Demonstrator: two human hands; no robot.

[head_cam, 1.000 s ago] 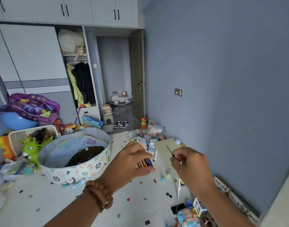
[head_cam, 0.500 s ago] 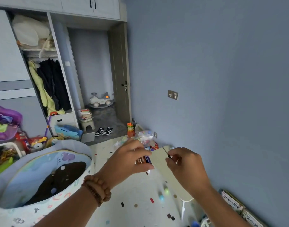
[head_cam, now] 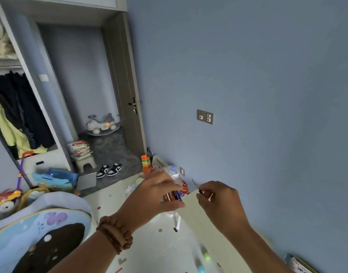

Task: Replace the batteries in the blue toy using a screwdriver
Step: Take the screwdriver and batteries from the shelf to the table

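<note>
Head view: your left hand (head_cam: pixel 155 196) sits low in the frame, near 6 o'clock. Its fingers and thumb are curled tight round the batteries (head_cam: pixel 172 195), orange and blue, which peek out on the hand's 3 o'clock side. Your right hand (head_cam: pixel 218 201) is just beside it at 3 o'clock, not touching. It pinches a thin screwdriver (head_cam: pixel 196 187) whose shaft points to 11 o'clock. Both hands hang over a pale board (head_cam: pixel 208 229). A bead bracelet (head_cam: pixel 116 235) circles your left wrist. Sneakers (head_cam: pixel 109 170) lie at 10 o'clock from your hands.
</note>
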